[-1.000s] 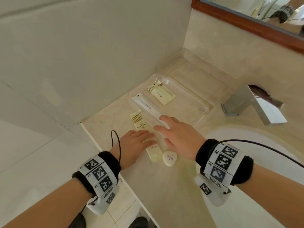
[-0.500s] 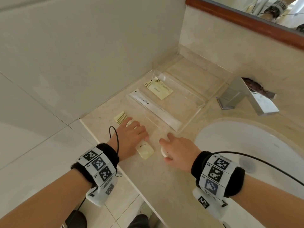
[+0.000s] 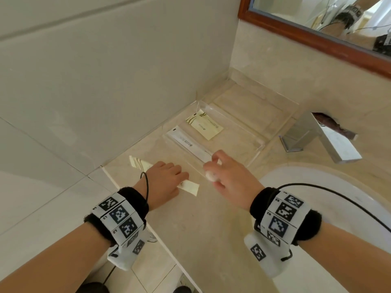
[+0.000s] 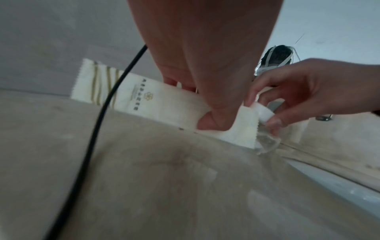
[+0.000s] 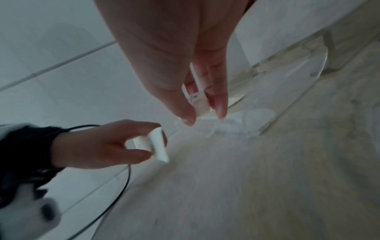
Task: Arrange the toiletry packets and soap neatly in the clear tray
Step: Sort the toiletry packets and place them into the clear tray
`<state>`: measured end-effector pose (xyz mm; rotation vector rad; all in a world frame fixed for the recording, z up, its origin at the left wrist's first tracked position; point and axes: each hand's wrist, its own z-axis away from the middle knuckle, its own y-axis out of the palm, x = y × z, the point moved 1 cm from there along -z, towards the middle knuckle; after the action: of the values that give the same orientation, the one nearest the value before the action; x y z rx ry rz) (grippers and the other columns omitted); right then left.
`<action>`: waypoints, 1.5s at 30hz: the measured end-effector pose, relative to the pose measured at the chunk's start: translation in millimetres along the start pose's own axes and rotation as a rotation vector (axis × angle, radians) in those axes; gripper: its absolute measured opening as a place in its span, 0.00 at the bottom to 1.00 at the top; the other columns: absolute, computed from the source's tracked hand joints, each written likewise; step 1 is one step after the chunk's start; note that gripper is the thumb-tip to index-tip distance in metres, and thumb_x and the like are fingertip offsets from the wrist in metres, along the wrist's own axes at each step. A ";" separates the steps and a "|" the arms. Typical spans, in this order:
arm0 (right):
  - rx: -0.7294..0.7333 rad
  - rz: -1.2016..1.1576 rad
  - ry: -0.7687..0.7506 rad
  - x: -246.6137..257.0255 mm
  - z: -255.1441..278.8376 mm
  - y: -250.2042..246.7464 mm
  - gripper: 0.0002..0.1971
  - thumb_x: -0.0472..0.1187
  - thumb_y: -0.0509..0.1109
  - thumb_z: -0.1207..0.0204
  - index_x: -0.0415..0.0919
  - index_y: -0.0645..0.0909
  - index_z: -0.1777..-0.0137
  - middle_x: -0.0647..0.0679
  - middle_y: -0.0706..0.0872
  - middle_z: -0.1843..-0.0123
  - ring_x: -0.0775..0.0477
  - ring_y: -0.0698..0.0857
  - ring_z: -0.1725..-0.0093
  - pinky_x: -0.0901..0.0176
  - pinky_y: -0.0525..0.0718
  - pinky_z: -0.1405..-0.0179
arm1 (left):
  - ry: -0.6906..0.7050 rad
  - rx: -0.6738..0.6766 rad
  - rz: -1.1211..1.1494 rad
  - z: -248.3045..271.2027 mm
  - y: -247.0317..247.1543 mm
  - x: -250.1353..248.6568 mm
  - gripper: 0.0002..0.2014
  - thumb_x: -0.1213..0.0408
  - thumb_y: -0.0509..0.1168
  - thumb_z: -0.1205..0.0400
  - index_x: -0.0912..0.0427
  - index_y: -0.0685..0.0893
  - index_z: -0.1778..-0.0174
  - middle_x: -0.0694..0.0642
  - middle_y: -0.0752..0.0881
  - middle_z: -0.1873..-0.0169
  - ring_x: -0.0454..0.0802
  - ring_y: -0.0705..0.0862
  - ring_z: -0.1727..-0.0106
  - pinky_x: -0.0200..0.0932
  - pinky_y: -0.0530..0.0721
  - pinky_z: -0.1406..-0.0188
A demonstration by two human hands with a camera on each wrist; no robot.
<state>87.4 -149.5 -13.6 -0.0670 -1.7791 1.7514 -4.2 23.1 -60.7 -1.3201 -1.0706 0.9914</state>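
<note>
A clear tray [image 3: 260,142] sits in the counter's back corner. A square cream packet [image 3: 204,126] and a long white packet [image 3: 188,143] lie inside it. My left hand [image 3: 182,178] pinches a long cream packet [image 3: 190,187] on the counter in front of the tray; the thumb lies on top of the cream packet [image 4: 144,100] in the left wrist view. My right hand [image 3: 211,168] holds the round white soap [image 3: 210,176] between thumb and fingers just above the tray's near end. The soap [image 4: 264,113] shows edge-on there, and between the right hand's fingertips [image 5: 220,110] in the right wrist view.
A chrome faucet [image 3: 321,142] stands right of the tray, with the white basin [image 3: 317,208] in front of it. A tiled wall [image 3: 105,81] runs along the counter's left side. The counter edge [image 3: 135,210] drops to the floor at left. A wood-framed mirror [image 3: 317,42] hangs above.
My right hand left the long white packet in the tray, reached back to the soap, picked it up and raised it toward the tray. My left hand stayed on the cream packet.
</note>
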 end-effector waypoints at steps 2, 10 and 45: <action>-0.116 -0.014 0.075 -12.7 -8.7 -9.6 0.14 0.30 0.69 0.26 0.39 0.78 0.41 0.40 0.73 0.36 0.49 0.78 0.55 0.66 0.78 0.55 | 0.011 -0.073 0.005 -11.0 -14.6 0.5 0.07 0.63 0.62 0.35 0.51 0.83 0.65 0.47 0.81 0.75 0.48 0.81 0.74 0.38 0.78 0.67; -0.371 -0.015 0.284 -60.4 -17.2 -42.7 0.16 0.27 0.74 0.33 0.36 0.81 0.46 0.37 0.77 0.43 0.45 0.76 0.64 0.61 0.73 0.64 | -0.013 -0.033 0.015 -102.9 -38.9 -13.9 0.15 0.75 0.71 0.33 0.55 0.85 0.53 0.54 0.86 0.66 0.56 0.85 0.62 0.49 0.82 0.50; -0.178 -0.017 0.269 -98.7 -60.1 -38.6 0.19 0.24 0.68 0.29 0.39 0.78 0.40 0.39 0.73 0.36 0.50 0.71 0.55 0.66 0.73 0.59 | -0.579 0.258 0.092 -136.2 8.4 10.7 0.21 0.44 0.50 0.17 0.48 0.69 0.31 0.61 0.67 0.27 0.61 0.68 0.27 0.66 0.51 0.21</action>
<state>208.9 -145.8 -22.3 -0.3446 -1.7244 1.4901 130.9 1.2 -64.0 -0.8935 -1.2604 1.5826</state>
